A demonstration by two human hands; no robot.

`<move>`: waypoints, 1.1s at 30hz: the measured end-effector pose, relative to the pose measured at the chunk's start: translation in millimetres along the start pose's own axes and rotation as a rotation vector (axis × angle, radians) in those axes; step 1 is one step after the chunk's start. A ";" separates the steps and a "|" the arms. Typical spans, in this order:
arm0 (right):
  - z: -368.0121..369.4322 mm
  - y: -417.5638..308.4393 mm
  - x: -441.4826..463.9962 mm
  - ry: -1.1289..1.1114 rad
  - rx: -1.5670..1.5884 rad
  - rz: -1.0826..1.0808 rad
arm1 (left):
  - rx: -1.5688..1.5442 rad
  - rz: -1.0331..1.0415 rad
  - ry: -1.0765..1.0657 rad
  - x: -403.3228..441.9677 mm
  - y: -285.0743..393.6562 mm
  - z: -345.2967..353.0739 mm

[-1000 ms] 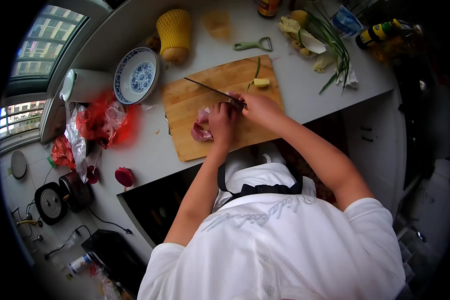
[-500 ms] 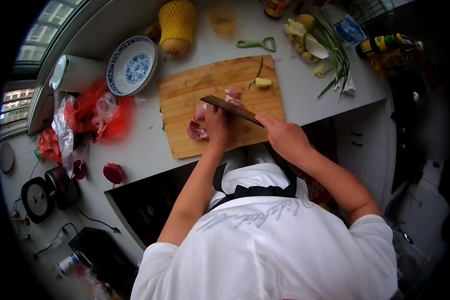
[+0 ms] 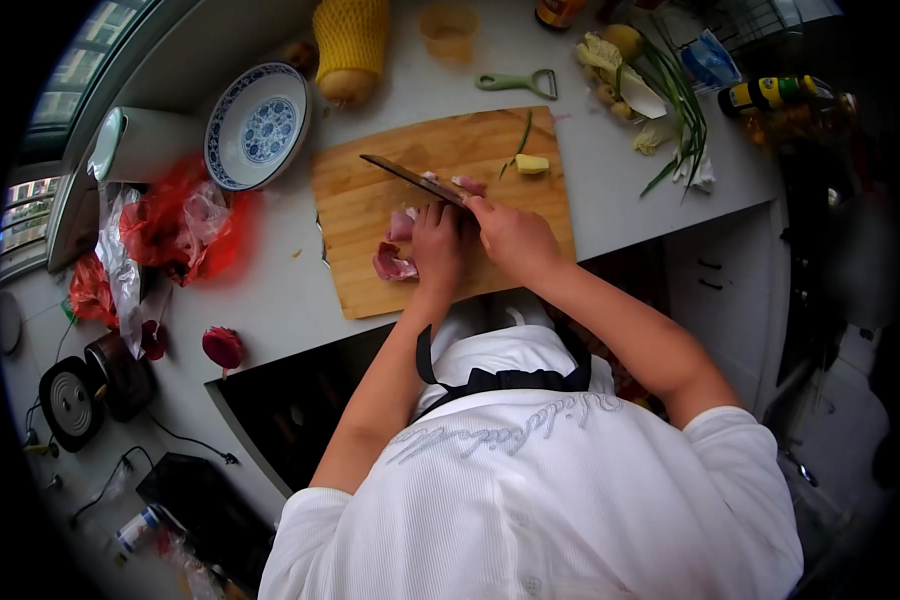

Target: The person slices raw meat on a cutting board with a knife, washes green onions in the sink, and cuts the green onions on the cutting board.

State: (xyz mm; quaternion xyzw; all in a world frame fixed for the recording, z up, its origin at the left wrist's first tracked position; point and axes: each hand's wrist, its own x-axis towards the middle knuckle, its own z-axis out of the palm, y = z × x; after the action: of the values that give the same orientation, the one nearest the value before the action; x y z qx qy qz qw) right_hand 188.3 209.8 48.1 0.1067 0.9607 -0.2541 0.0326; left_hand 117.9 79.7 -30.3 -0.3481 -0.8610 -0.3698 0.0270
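Observation:
My right hand (image 3: 518, 240) grips a knife (image 3: 398, 172), whose dark blade points to the upper left across the wooden cutting board (image 3: 355, 195). Just below the blade, my left hand (image 3: 438, 248) rests with curled fingers on raw meat, most of which it hides. Beside those fingers sits a pink chunk of meat (image 3: 402, 225), with a darker red piece (image 3: 393, 263) nearer the board's front edge. More cut meat (image 3: 468, 185) shows beyond the blade. A peeled yellow piece (image 3: 532, 164), perhaps ginger, lies at the right with a thin green strip (image 3: 522, 138).
Left of the board are a blue-and-white plate (image 3: 260, 127) and red plastic bags (image 3: 175, 225). Behind it stand a netted yellow fruit (image 3: 350, 50), a plastic cup (image 3: 448, 32) and a green peeler (image 3: 515, 82). Scallions (image 3: 685, 120) and vegetables lie at right.
The knife and my right hand have moved left, closer to my left hand. The blade tip now reaches farther to the upper left. My left hand stays nearly in place.

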 end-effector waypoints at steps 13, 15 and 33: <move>-44.4 14.4 -87.5 -0.053 -0.048 0.034 | 0.035 -0.016 -0.031 -9.2 8.5 -8.2; -31.9 5.5 -66.9 -0.079 -0.104 0.039 | -0.014 -0.034 -0.039 -7.2 10.0 -8.5; -38.3 -1.6 -43.4 -0.048 0.014 -0.041 | 0.044 -0.053 0.078 -10.0 4.6 -0.3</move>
State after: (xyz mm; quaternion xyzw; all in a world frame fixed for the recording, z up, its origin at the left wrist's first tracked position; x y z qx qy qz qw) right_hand 230.0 219.2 87.2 0.0809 0.9598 -0.2640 0.0499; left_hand 128.3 76.0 -30.3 -0.3098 -0.8763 -0.3644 0.0584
